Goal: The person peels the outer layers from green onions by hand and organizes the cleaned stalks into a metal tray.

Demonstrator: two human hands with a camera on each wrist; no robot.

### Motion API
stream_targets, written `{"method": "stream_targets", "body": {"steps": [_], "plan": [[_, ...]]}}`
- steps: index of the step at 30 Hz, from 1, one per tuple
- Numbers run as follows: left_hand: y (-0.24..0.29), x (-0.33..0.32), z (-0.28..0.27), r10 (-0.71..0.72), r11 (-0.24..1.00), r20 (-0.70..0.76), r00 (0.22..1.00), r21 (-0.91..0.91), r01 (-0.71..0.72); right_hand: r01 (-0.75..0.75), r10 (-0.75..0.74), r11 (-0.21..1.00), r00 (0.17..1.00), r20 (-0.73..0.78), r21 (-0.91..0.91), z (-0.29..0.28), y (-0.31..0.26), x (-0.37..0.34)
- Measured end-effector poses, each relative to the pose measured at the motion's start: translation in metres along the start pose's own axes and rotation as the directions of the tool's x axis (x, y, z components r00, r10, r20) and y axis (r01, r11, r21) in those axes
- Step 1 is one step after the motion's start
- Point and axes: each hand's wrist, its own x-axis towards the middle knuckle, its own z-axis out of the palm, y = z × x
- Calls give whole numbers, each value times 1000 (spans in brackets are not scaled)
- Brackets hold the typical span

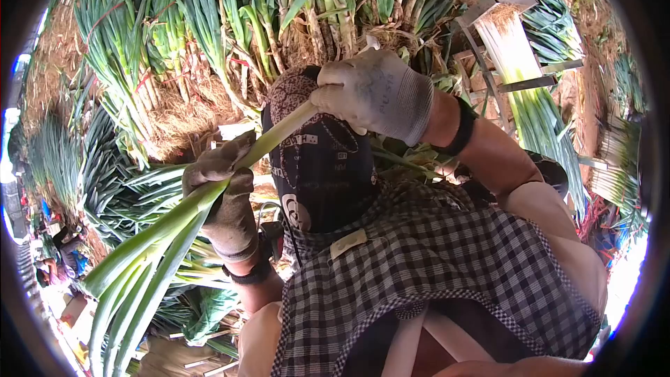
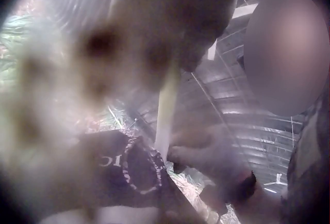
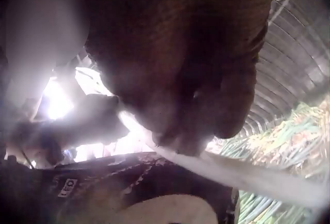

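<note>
In the head view a leek (image 1: 283, 132) slants between two gloved hands, green leaves fanning to the lower left. My left hand (image 1: 223, 199), in a brownish glove, grips it where the leaves spread. Farther up, my right hand (image 1: 377, 94), in a pale glove, has its fingers curled round the pale stalk, whose end is mostly hidden. The left wrist view shows the stalk (image 2: 166, 105) below my blurred left hand (image 2: 149, 23), with my right hand (image 2: 201, 152) at its lower end. In the right wrist view the stalk (image 3: 247, 177) passes beneath my right hand (image 3: 180, 64).
Bundled leeks with roots (image 1: 181, 122) stand along the back. Another bundle (image 1: 520, 63) lies in a metal-and-wood frame at upper right. Loose leek leaves (image 1: 160, 195) lie at left. A dark printed cap (image 1: 321, 167) and checked garment (image 1: 419, 258) occupy the middle, close to the hands.
</note>
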Motion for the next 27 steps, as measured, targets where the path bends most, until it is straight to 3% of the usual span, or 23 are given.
{"method": "stream_targets", "body": {"steps": [1,3,7,9,10,12,13,14,15,16,17,18,19,20,21,22,23,24,25,27], "plan": [[1,0,-1,-8,1000,1,1000,5,8,5,-5,1000,1000,2,4,-1,-3,4],[-3,-1,-4,-7,1000,-2,1000,6,7,84,-30,964,977,211,-254,-6,-11,9],[-2,2,-10,-49,997,29,998,-54,50,146,-106,898,987,118,-415,1,-16,10],[0,4,-10,-19,999,46,999,-27,21,-60,103,970,979,177,-237,3,-12,14],[0,5,-10,13,1000,67,998,-1,-13,-59,103,970,979,178,-236,8,-6,12],[-1,9,-11,24,1000,95,995,-15,-23,-203,206,958,979,9,201,21,7,2],[-2,11,-13,35,999,126,991,-30,-32,-201,203,958,979,11,204,21,10,0],[-4,11,-14,33,999,125,992,-29,-29,-316,361,772,932,29,552,21,12,-4],[-8,10,-15,49,996,143,988,-81,-38,-358,491,459,865,103,813,20,14,-10],[-11,11,-19,65,991,160,985,-129,-45,-454,513,258,813,278,853,5,16,-12],[-14,13,-22,89,991,138,986,-110,-74,-505,570,193,755,323,841,1,19,-21],[-7,17,-28,44,998,150,988,44,-51,-547,615,122,697,370,828,0,25,-29],[-1,25,-35,18,990,142,990,137,-38,-501,629,601,777,19,622,10,41,-39],[6,33,-42,-7,973,133,991,229,-24,-406,451,891,842,-295,204,26,59,-51],[7,48,-53,112,992,58,992,-66,-108,-562,544,826,786,-295,26,36,73,-69],[8,62,-70,209,913,-48,977,-349,-213,-698,688,701,716,-121,-146,39,90,-88],[11,74,-113,182,875,-166,969,-423,-237,-678,757,566,653,-30,-470,59,128,-123],[21,83,-137,152,913,-264,952,-331,-237,-702,748,590,661,-58,-399,60,136,-139],[31,88,-157,133,944,-364,922,-238,-230,-823,864,480,503,3,-304,54,131,-139],[22,82,-209,162,934,-308,937,-258,-247,-816,843,537,527,109,-215,65,137,-164]]}}
